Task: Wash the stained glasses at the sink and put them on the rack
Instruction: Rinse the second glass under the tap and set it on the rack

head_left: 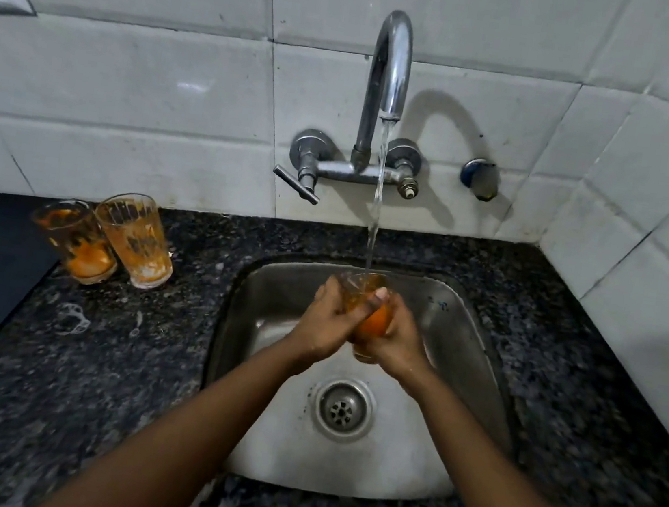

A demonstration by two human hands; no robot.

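We hold one stained glass (pixel 370 322) over the steel sink (pixel 458 337), right under the running tap (pixel 386 85), and the stream of water (pixel 375 216) falls into its open mouth. Our left hand (pixel 326 322) wraps its fingers round the left side of the glass, and our right hand (pixel 396 338) clamps on the right side, thumb up near the rim. Between our palms the glass shows orange, and its base pokes out below them. The drain (pixel 342 409) sits in the basin, below our wrists. Two more stained glasses stand upright on the dark stone counter (pixel 96 371), left of the sink and well apart from our hands: the left glass (pixel 77 240) and the right glass (pixel 137 238), just beside each other, both smeared with orange.
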